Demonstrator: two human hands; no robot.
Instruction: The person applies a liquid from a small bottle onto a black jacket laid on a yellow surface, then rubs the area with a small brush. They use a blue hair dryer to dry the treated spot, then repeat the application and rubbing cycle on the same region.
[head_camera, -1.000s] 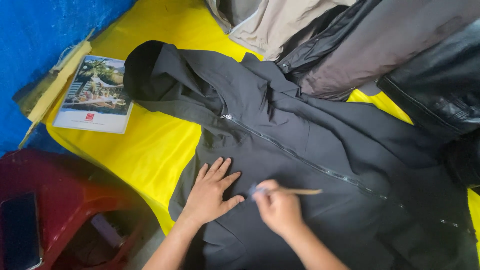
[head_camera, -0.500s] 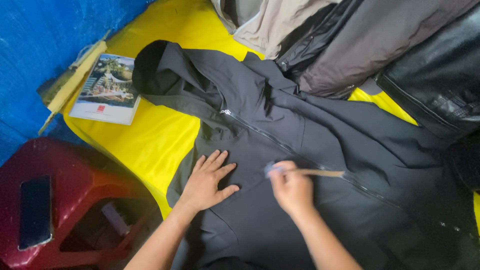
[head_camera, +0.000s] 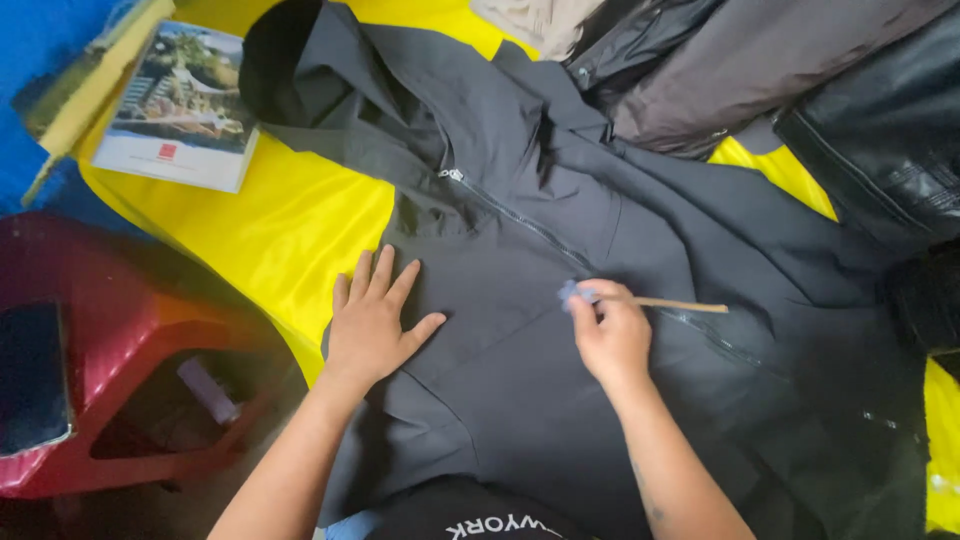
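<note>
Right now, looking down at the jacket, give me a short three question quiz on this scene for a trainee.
1. True or false: the left hand lies flat, fingers spread, on the black jacket.
2. What does the right hand hold? A) a thin wooden stick with a pale blue tip B) scissors C) a phone
3. Fill in: the booklet lies on the ______ sheet, left of the jacket's hood.

Key: 1 true; 2 A, the stick lies along the zipper; 3 yellow.
</note>
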